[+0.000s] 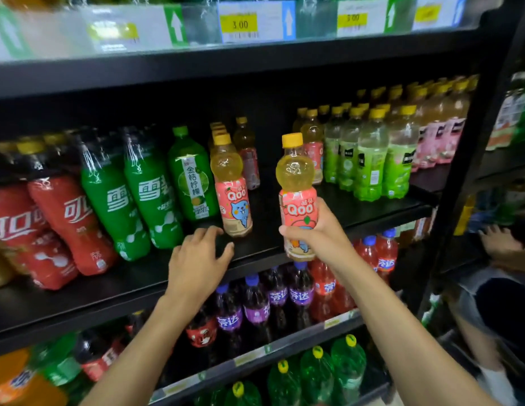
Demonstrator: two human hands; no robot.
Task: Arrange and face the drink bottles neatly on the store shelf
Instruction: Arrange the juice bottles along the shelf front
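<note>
Black metal shelves (358, 206) fill the view, with several boards one above the other and a strip of price tags (240, 24) on the edge of the board above. On the middle board a wide bare part lies between a row of peach drink bottles (232, 189) and a group of light green bottles (369, 159) on the right. This bare part reaches from the front edge back into the dark. A narrow bare band also runs along the front edge to the left.

At the left side of the gap, the front bottle of the peach row stands upright with its label to the front. Just beside it stands a green lemon bottle (192, 177), then wrapped packs of green soda (144, 194) and red cola (65, 218), which lean to the left.

The right hand (317, 232) grips another peach bottle with a yellow cap (296, 183) round the lower part of its label. It is held upright in front of the shelf edge, before the gap.

The left hand (197, 259) is over the front edge with spread, relaxed fingers and holds nothing. Its fingertips are very near the base of the standing peach bottle; I cannot tell if they touch.

Below, purple soda bottles (255, 303) stand on the next board. At the far right, another person's hand (498, 238) is near the next rack.
</note>
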